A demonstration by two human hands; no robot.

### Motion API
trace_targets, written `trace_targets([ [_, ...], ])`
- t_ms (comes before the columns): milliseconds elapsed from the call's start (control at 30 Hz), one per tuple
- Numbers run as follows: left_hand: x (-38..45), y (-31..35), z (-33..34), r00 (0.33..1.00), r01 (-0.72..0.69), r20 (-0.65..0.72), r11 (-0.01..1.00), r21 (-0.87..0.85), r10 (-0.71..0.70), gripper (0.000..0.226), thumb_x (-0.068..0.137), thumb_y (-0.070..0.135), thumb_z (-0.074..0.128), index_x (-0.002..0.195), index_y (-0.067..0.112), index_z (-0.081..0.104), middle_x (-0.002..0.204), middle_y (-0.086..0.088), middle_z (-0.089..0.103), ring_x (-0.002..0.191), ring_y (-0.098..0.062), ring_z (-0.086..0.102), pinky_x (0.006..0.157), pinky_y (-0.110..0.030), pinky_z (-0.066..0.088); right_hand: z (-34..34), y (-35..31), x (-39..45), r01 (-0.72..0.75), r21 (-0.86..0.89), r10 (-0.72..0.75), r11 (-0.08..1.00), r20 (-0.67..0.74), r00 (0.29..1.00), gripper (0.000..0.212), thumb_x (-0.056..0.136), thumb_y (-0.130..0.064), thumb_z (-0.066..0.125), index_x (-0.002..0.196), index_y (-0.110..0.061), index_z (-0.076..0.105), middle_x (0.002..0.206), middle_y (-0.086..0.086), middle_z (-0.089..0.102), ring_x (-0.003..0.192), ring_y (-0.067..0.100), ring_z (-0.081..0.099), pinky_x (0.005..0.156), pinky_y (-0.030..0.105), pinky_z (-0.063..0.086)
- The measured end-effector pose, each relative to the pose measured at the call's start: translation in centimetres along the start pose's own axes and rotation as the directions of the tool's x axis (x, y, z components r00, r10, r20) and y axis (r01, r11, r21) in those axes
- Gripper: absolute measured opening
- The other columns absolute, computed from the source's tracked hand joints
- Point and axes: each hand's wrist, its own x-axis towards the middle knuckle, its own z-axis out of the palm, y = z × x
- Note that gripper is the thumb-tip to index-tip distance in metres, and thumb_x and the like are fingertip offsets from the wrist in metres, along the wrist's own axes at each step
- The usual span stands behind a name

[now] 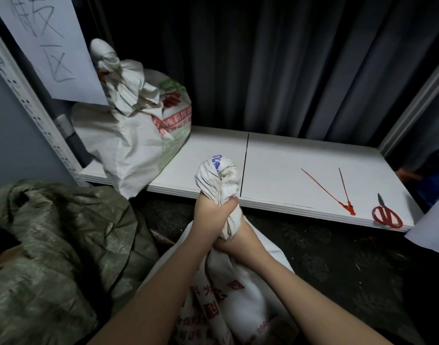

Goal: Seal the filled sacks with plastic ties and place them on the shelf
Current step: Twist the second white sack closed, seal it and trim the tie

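A white woven sack with red print [241, 302] stands on the floor in front of me, its neck gathered and twisted upright [218, 178]. My left hand [213, 212] grips the neck high up. Just beneath it, my right hand [236, 241] grips the same neck. Two red plastic ties [338, 192] lie loose on the white shelf [275, 170], to the right of my hands. A second white sack [129, 135] with its neck bunched sits at the shelf's left end.
Red-handled scissors [386, 215] lie near the shelf's front right corner. A crumpled green-grey sack [52, 245] fills the floor on the left. Dark curtains [263, 58] hang behind the shelf. A paper sign [47, 41] is fixed to the left upright.
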Motion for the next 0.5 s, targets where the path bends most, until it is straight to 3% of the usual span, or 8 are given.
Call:
trace_targets([
  [67,0.2,0.4,-0.2,0.998,0.041,-0.037,0.993,-0.107,-0.045,0.03,0.084,0.0,0.066,0.114,0.004,0.063,0.104,-0.007,0.068,0.099,-0.017,0.065,0.08,-0.016,0.05,0.0,-0.4,-0.5,-0.038,0.012,0.039,0.999,-0.129,0.991,0.068,0.054,-0.055,0.057,0.115,-0.027,0.046,0.102,-0.011,0.06,0.096,0.011,0.061,0.081,0.033,0.052],
  [133,0.2,0.6,-0.4,0.994,0.08,-0.057,0.978,-0.192,-0.093,0.03,0.084,0.0,0.065,0.112,0.007,0.063,0.102,-0.007,0.069,0.097,-0.019,0.066,0.083,-0.023,0.052,0.2,0.0,-1.5,-0.044,0.045,0.053,0.998,-0.212,0.976,0.073,0.054,-0.054,0.066,0.117,-0.026,0.045,0.107,-0.01,0.06,0.102,0.013,0.059,0.086,0.036,0.049],
  [300,0.0,0.4,-0.1,0.989,0.131,-0.034,0.963,-0.234,-0.143,0.028,0.083,-0.001,0.064,0.108,0.012,0.064,0.1,-0.005,0.07,0.096,-0.019,0.067,0.09,-0.031,0.051,0.9,0.6,-1.5,-0.062,0.015,0.063,0.998,-0.147,0.987,0.065,0.067,-0.039,0.073,0.117,-0.015,0.039,0.108,-0.002,0.06,0.107,0.025,0.058,0.085,0.036,0.047],
  [400,-0.1,0.2,-0.1,0.987,0.159,0.018,0.961,-0.228,-0.159,0.026,0.084,-0.001,0.064,0.105,0.014,0.063,0.095,-0.002,0.07,0.091,-0.015,0.067,0.08,-0.022,0.052,1.4,1.2,-0.8,-0.079,0.096,0.093,0.992,-0.152,0.984,0.061,0.068,-0.035,0.072,0.118,-0.017,0.041,0.102,-0.005,0.061,0.104,0.025,0.061,0.081,0.036,0.049],
  [500,0.2,0.1,-0.4,0.988,0.153,0.063,0.965,-0.213,-0.142,0.027,0.084,-0.002,0.064,0.104,0.016,0.061,0.089,0.007,0.067,0.081,-0.003,0.063,0.063,-0.005,0.049,1.8,1.7,0.2,-0.109,0.098,0.12,0.989,-0.113,0.986,0.065,0.063,-0.046,0.064,0.121,-0.024,0.043,0.106,-0.009,0.061,0.107,0.017,0.061,0.084,0.037,0.051],
])
